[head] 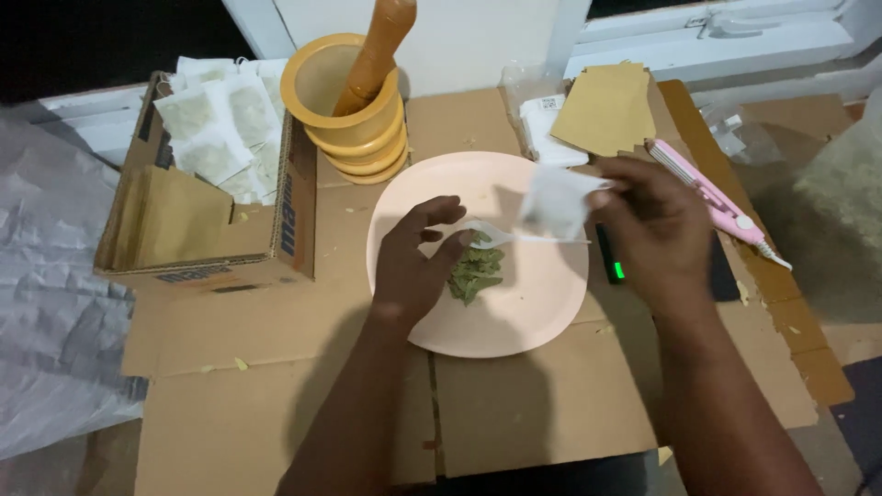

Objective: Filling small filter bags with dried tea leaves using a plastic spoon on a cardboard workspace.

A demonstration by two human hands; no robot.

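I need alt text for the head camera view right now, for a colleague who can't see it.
Over a pale pink plate on flattened cardboard, the left hand holds a white plastic spoon at a small heap of green crushed leaves, while the right hand holds a small white sachet. Behind stand a yellow mortar with wooden pestle and a box of sachets.

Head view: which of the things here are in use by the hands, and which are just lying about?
In use:
- left hand with white plastic spoon
- green crushed leaves on pink plate
- right hand holding small white sachet

Lying about:
- yellow mortar with wooden pestle
- cardboard box of filled sachets
- pink sealer
- brown paper envelopes
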